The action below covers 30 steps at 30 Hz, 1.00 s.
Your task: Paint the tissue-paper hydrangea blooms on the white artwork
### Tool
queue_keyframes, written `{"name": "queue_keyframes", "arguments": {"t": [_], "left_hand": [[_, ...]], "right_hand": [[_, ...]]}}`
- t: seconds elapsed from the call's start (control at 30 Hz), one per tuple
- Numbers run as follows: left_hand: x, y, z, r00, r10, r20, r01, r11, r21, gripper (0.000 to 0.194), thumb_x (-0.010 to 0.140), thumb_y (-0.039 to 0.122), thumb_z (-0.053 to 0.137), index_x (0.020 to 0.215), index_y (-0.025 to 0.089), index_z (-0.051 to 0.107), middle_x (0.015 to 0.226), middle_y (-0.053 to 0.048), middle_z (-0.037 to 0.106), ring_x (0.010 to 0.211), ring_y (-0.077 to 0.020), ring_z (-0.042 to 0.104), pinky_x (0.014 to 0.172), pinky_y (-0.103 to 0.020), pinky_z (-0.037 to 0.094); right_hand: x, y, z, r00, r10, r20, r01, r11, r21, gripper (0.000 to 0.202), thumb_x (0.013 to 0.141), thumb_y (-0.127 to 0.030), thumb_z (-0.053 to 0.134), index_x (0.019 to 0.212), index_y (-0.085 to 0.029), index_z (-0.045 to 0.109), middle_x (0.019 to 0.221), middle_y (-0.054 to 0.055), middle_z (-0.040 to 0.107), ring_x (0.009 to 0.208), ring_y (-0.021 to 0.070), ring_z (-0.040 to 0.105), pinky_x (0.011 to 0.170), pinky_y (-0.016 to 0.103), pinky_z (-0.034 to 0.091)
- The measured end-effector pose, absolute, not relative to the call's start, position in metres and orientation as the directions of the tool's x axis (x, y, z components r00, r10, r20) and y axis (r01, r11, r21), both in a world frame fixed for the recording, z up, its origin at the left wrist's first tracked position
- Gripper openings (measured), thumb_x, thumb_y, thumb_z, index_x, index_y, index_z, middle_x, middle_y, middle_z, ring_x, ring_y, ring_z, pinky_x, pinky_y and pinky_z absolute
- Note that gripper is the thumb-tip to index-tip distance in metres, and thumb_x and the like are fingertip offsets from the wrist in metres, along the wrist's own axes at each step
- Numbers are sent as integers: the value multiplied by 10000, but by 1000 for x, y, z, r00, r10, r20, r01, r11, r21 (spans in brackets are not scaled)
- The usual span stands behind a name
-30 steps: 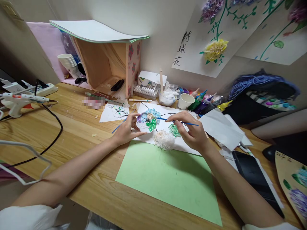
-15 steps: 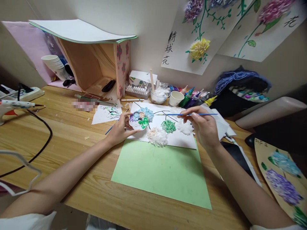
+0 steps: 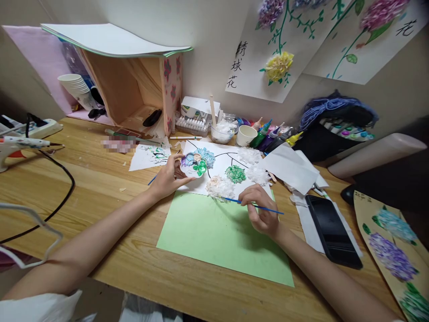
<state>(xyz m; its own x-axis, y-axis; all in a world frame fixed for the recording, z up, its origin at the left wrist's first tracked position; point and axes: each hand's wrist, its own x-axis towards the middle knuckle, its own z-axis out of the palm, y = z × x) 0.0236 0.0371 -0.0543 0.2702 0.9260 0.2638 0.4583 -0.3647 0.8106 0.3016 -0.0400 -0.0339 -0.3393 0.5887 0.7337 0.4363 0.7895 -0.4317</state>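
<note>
I'm moving the right hand point(image 3: 259, 208), gripping a brush point(image 3: 272, 210), from the palette point(image 3: 191, 171) the left hand point(image 3: 167, 178) is pinching, apparently daubing the near white flower point(image 3: 219, 184).

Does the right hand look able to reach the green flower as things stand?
Probably yes: the right hand, holding a blue brush, is close to the green flower with nothing visible between them.

A smooth, grained wooden worktop point(image 3: 114, 241); a matt green paper sheet point(image 3: 217, 243); a rough, ruffled cream-white flower cluster point(image 3: 220, 184) of thin, papery shreds; a palette point(image 3: 187, 171) bearing glossy, wet-looking paint point(image 3: 201, 167); a smooth, shiny black phone point(image 3: 333, 232); a matt paper cup point(image 3: 246, 136).
</note>
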Motion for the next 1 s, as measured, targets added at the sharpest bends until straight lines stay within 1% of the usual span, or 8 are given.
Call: {"name": "queue_keyframes", "arguments": {"t": [0.1,0.37,0.5,0.63,0.83,1.0], "left_hand": [[23,37,-55,275,921,275,461,-377,803,692,710,475,750,1208,202,354,956,-32,643,661,-158,683,599,-282,565],[24,37,-54,271,922,277,472,-379,796,697,702,459,760,1210,206,357,916,-5,634,643,-143,674,590,-269,560],[24,37,-54,273,927,257,444,-359,821,692,702,471,752,1203,201,359,1011,-46,629,670,-149,680,590,-278,571],[23,37,-55,275,925,263,450,-366,814,700,702,488,750,1209,200,363,1086,-80,615,696,-153,682,611,-288,582],[23,38,-57,286,922,260,440,-367,819,705,702,495,747,1214,209,355,1003,-50,635,688,-156,684,630,-297,587],[23,37,-57,288,919,269,442,-376,814,700,704,496,744,1211,206,358,1006,-52,633,688,-157,685,632,-302,591]], "right_hand": [[299,-40,-35,-377,565,734,446,805,-391,223,753,-51,443,834,-244,520,698,18,604,652,188,560,588,340,473],[298,-39,-34,-398,577,713,436,803,-406,213,740,-55,448,817,-240,521,689,17,607,639,185,558,588,335,471],[298,-39,-33,-380,578,722,440,800,-409,218,738,-49,445,814,-240,519,679,16,598,637,184,552,578,330,472],[298,-39,-33,-371,590,717,446,790,-420,227,734,-49,446,813,-245,531,688,17,607,641,191,561,582,341,474],[300,-39,-34,-358,604,712,439,782,-443,212,744,-64,443,805,-246,534,687,18,607,640,194,563,584,349,462],[303,-39,-34,-365,608,705,438,780,-447,207,745,-62,447,800,-241,535,687,20,598,654,192,548,600,347,457]]}}
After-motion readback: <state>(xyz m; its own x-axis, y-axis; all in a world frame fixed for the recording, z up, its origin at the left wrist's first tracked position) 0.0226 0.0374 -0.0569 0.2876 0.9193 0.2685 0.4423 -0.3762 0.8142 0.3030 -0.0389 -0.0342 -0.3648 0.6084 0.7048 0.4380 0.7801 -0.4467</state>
